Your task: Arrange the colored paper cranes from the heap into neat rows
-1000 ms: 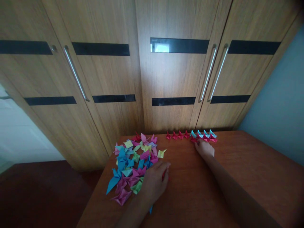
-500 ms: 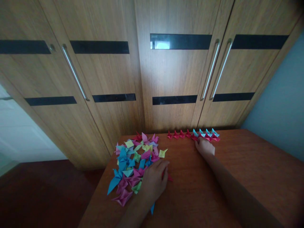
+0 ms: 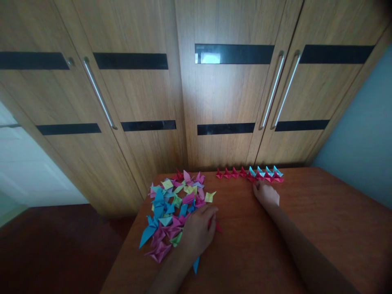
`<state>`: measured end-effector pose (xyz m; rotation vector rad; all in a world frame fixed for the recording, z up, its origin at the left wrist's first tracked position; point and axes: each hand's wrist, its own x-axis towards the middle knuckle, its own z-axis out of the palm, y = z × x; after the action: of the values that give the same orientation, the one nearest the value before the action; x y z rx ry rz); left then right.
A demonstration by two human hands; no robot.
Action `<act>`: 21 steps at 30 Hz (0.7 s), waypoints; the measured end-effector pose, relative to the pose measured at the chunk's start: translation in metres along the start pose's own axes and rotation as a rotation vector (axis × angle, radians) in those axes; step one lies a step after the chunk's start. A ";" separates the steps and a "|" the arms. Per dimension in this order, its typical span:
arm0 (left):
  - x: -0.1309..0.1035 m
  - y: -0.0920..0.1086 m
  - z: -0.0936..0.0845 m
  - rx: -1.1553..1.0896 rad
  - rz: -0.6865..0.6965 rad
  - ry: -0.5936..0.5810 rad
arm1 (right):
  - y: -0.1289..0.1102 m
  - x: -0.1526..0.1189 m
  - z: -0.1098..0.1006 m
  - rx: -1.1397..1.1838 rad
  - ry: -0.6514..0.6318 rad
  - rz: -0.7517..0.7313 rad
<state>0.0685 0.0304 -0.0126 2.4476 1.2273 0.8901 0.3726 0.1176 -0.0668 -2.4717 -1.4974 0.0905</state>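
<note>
My left hand [image 3: 199,228] is closed on a red paper crane [image 3: 218,227], whose tip shows past the fingers. It rests at the right side of a loose pile of folded paper cranes [image 3: 159,206] in blue, pink, green and yellow. My right hand [image 3: 266,193] is at the front of a row of red folded pieces [image 3: 268,177], its fingers curled close to the row; whether they hold anything is too small to tell. Behind that row stand several light blue pieces [image 3: 267,170], and more red pieces [image 3: 234,173] continue to the left.
The brown wooden table [image 3: 321,212] has its back edge against a wooden wardrobe [image 3: 220,149] with metal handles. A yellow crane [image 3: 210,197] lies at the right edge of the pile. A blue wall [image 3: 364,134] is at the right.
My right hand has drawn slightly back and right from the red row, showing more of the pieces. My left hand has stayed almost still.
</note>
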 end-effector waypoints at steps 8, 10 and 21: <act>0.003 -0.006 -0.006 0.012 -0.002 0.017 | -0.003 -0.039 0.000 0.040 -0.053 -0.139; 0.004 -0.010 -0.009 0.037 -0.019 0.013 | -0.006 -0.051 0.001 0.072 -0.051 -0.200; -0.007 -0.031 -0.044 0.131 -0.066 0.182 | -0.017 -0.074 -0.002 0.219 -0.062 -0.317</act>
<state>0.0178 0.0417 0.0038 2.4533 1.4628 1.0651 0.3238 0.0599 -0.0666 -2.0552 -1.7795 0.2593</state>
